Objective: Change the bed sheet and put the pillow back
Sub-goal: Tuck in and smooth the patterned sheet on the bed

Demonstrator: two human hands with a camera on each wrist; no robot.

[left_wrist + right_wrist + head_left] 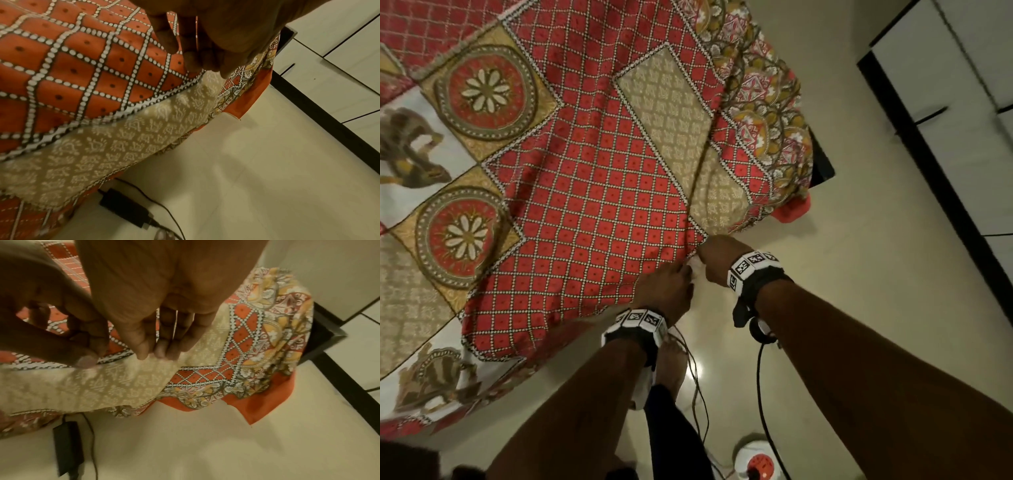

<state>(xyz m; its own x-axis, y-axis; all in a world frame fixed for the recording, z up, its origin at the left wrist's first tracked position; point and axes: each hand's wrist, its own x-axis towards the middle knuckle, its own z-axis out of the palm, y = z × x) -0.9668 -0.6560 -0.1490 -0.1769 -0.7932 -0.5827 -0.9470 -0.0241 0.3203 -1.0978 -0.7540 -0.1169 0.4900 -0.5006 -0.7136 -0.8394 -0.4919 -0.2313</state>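
A red, beige and white patterned cotton bed sheet [585,178] lies spread over the bed, filling the left and far part of the head view, with its near right edge draped over the side toward the cream tiled floor [859,274]. Both hands meet at that edge. The left hand [667,284] has its fingers curled and pinches the sheet's fold beside the red lattice panel; in the right wrist view its thumb and fingertips [86,360] press together on the cloth. The right hand [717,258] sits just to the right of it, touching it, and pinches the beige printed band [123,386] between thumb and fingers [160,352].

At the far right corner the sheet hangs loose in a floral border with a plain orange hem [267,395], close to a dark bed corner [320,340]. A white wardrobe with black trim [962,102] stands along the right side of the room, well apart from the hands.

On the floor under the hanging edge lies a black power adapter with its thin cable [68,447]. Nearer the person, black cables [763,394] trail from the wrist bands to a white and orange round extension reel [756,462] on the floor. A bare foot [671,363] stands just beside the bed, below the left wrist.
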